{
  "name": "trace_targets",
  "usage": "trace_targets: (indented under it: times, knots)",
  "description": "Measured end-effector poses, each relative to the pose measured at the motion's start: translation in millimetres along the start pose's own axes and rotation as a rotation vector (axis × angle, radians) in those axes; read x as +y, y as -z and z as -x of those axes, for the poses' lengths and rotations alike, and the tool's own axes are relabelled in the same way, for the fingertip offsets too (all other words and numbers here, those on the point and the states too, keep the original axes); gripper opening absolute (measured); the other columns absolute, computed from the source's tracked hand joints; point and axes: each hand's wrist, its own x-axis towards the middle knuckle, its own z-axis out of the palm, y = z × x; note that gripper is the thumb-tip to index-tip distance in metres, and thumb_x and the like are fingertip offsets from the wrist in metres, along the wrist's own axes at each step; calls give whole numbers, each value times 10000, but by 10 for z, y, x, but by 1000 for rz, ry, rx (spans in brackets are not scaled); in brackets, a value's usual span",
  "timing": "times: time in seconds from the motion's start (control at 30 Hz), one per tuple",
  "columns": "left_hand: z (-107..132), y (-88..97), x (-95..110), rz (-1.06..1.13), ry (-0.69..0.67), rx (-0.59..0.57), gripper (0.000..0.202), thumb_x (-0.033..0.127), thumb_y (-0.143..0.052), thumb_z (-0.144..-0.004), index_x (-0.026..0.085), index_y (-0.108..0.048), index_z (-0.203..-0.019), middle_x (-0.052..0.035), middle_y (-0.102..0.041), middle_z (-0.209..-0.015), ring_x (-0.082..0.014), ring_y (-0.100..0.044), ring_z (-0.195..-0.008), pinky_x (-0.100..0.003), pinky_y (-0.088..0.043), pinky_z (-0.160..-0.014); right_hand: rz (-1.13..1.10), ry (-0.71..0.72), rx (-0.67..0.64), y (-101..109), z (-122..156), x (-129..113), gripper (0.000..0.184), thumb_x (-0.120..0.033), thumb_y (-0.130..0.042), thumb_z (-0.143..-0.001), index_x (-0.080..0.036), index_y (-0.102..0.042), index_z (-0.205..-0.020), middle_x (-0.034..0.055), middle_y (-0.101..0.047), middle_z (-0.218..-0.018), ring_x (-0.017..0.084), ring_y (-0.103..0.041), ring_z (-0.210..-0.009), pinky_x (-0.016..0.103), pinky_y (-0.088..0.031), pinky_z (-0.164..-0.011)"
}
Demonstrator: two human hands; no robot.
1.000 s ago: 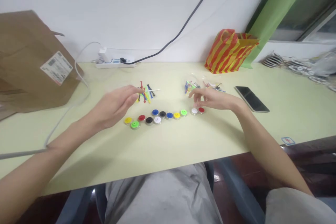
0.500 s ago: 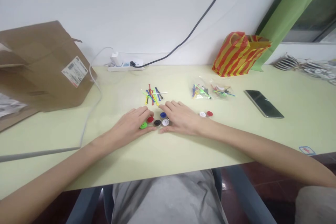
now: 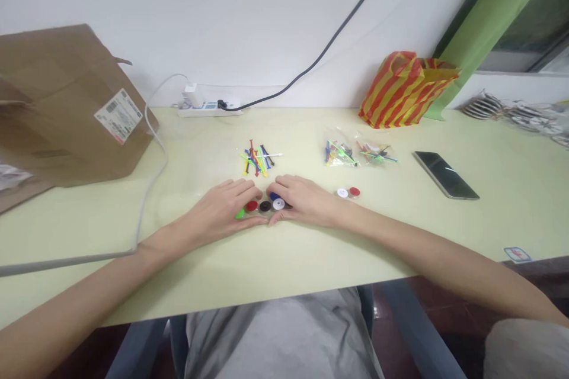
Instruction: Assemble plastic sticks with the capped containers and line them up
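A cluster of small round discs lies on the table between my hands: red [image 3: 252, 206], black [image 3: 265, 206], white [image 3: 278, 204], blue [image 3: 274, 196] and green [image 3: 240, 213]. My left hand [image 3: 229, 204] curls around the left side, its fingers and thumb bracketing the green and red discs. On the other side my right hand [image 3: 302, 201] is bent round the blue and white ones, fingertips over the blue disc. The two thumbs nearly meet in front. A dark disc is partly hidden by my right hand. Thin coloured plastic sticks [image 3: 258, 160] with flared ends lie in a pile beyond.
A white disc [image 3: 342, 193] and a red disc [image 3: 354, 192] sit right of my right hand. Behind them are clear bags [image 3: 340, 154] of coloured parts. A phone [image 3: 446, 175], striped bag [image 3: 406, 92], power strip [image 3: 208, 109] and cardboard box [image 3: 66, 106] stand around; a cable [image 3: 141, 207] runs at left.
My right fingers have curled in further over the blue disc, and my thumbs have drawn closer together. The green disc is more covered by my left hand. The view has shifted slightly.
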Motion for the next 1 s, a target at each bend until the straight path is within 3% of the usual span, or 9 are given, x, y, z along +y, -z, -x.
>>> trace_targets:
  times: [0.2,0.37,0.53,0.7,1.0]
  knots:
    - [-188,107,134,-37,-16,-33,619,747,-556,-905,201,-597,-1193,-74,-660,-1043,-255,-616,-917,-379,-423,-816,-78,4,-14,133,104,91,677,-640,-724,-854,-179,-548,-1317,152,-656,-1208,315,-605,-1076,427,-457,-926]
    - [-283,41,162,0,-31,-47,570,686,-580,-930,221,-608,-1258,-79,-625,-1118,-253,-603,-954,-371,-443,-821,-115,-96,-15,188,252,182,501,-498,-739,-906,-178,-604,-1267,128,-673,-1156,288,-605,-1060,385,-456,-882]
    - [-277,-39,136,137,-32,-13,350,534,-559,-1005,233,-643,-1162,-63,-614,-1118,-229,-592,-997,-341,-450,-825,-133,-83,15,148,279,192,359,-462,-683,-958,-172,-659,-1169,107,-667,-1074,263,-588,-1013,377,-443,-878]
    - [-298,-103,136,72,-41,45,357,557,-560,-1000,209,-634,-1020,-51,-630,-1014,-229,-585,-932,-353,-429,-795,-134,-97,53,106,275,143,218,-380,-631,-1000,-181,-674,-1077,102,-660,-1040,260,-564,-1000,368,-422,-856]
    - [-314,-139,118,132,-112,80,421,599,-547,-990,194,-660,-974,-45,-634,-907,-221,-590,-868,-332,-415,-762,-138,-73,119,113,241,43,400,-491,-716,-922,-201,-639,-1186,94,-639,-1124,266,-539,-1081,378,-417,-911]
